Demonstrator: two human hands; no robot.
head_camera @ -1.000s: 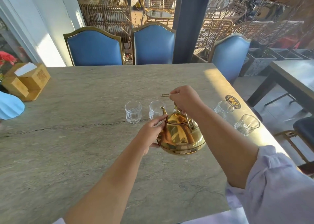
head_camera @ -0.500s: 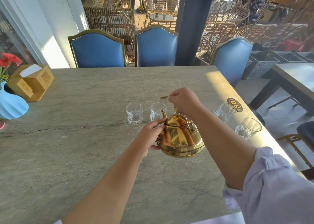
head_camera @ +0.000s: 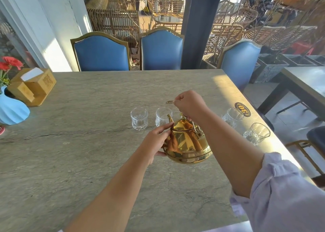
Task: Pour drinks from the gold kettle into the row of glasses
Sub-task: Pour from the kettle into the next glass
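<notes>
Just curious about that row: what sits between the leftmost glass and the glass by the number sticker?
In the head view, one more glass stands there, then the gold kettle held up by the right hand.

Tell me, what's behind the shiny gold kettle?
Behind the gold kettle stands a clear glass, just past the spout. The right hand and arm cover the row's middle, so any glass there is hidden.

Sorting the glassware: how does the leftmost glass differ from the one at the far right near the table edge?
The leftmost glass is waisted, narrowing above a rounded patterned base; the rightmost glass is a straight tumbler. The leftmost glass is in shade beside its neighbour, whereas the rightmost glass is sunlit and apart. Both are clear and upright on the table.
</notes>
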